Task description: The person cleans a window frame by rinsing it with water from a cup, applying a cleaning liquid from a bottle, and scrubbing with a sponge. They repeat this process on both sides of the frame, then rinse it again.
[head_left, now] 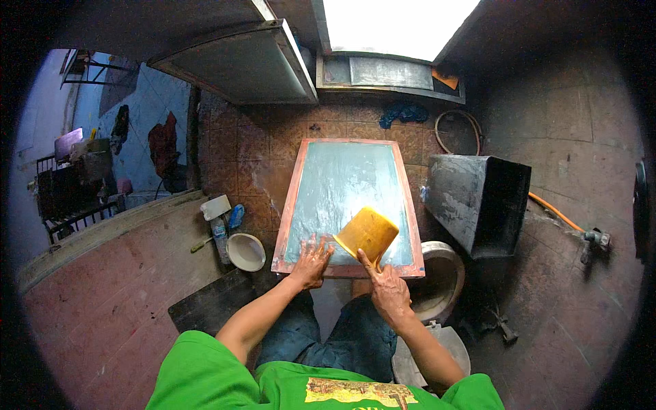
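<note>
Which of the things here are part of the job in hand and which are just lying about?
In hand:
left hand flat on the framed screen
right hand, grip on the yellow scoop

Lying about:
white bowl
black box
orange hose
blue cloth

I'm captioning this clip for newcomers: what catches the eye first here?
A yellow plastic scoop, tipped in the right hand, sits over a red-framed rectangular screen with a pale blue mesh at centre. The left hand presses flat on the frame's near edge, and a black open box stands at right.
</note>
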Demonstrator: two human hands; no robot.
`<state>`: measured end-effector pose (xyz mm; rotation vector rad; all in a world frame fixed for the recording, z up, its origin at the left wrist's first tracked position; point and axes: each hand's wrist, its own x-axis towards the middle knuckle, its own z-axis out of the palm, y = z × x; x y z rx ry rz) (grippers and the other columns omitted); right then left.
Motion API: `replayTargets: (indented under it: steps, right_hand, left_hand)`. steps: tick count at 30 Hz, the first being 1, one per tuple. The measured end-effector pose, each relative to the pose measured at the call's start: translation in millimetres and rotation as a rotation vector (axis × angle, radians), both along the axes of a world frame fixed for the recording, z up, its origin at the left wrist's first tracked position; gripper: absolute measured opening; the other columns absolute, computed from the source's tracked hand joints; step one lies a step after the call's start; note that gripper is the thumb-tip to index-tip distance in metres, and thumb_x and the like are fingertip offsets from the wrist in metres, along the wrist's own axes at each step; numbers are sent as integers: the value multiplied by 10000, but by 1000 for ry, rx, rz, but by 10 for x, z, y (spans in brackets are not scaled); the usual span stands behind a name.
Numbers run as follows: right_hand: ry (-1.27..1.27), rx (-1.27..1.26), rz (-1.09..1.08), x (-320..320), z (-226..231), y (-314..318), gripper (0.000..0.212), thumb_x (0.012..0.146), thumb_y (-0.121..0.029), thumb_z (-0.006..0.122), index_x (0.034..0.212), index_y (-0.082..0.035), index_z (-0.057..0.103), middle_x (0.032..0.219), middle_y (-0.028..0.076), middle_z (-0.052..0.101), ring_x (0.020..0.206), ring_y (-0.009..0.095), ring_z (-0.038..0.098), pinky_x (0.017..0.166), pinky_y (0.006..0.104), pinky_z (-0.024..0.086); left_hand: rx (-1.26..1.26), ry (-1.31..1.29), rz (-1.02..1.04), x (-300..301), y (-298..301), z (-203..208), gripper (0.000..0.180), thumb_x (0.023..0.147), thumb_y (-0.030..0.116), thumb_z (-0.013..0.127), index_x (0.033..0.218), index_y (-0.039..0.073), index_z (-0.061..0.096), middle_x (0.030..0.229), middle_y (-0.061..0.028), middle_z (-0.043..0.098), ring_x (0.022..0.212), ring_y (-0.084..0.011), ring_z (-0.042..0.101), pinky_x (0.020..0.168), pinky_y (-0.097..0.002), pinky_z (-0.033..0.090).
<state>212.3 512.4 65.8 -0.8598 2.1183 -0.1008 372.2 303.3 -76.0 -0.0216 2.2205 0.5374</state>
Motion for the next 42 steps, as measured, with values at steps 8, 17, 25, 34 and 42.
replayTargets:
  steps: [8,17,25,34,42]
  right_hand:
    - [491,-128,-435,-583,-121,881,837,972,-78,629,1691,-161,209,1065,244,629,939,411,645,858,490,548]
    - [-91,-661,-1638,-2042,-168,2073,548,1052,-221,636,1519,-98,377,1005,66,668,772,124,620,617,293,524]
    - [-418,-936,-1823,-2104,-406,2127,652,1088,-394,578,1577,-36,336,1413,223,604,1172,288,702,911,360,583]
    - [127,-771,-1638,-613,-397,1725,719,1093,-269,584,1665,-47,208,1219,99,629,989,170,692,730,301,588]
    - [-1376,-313,-1628,314,-466,85,948,1056,-638,483,1672,-36,87,1589,386,354,1203,537,643,976,600,581]
  left_hand:
    - [119,457,239,288,33,139,676,794,-1,698,1452,128,618,1567,-107,548,1507,-349,437,1247,-625,306]
    - [124,516,322,196,-35,367,571,821,-13,699,1371,141,688,1502,-78,615,1462,-314,505,1223,-651,335]
    - [149,626,239,-49,-89,525,459,891,69,721,1346,126,698,1434,-64,671,1404,-293,569,1179,-662,393]
    - [195,843,273,-955,-410,1219,598,784,41,788,1370,78,676,1342,-113,718,1279,-323,662,1125,-608,479]
    - [441,736,1031,-2117,-667,1722,432,919,110,828,1294,-56,690,1157,-135,773,1031,-176,726,914,-314,572]
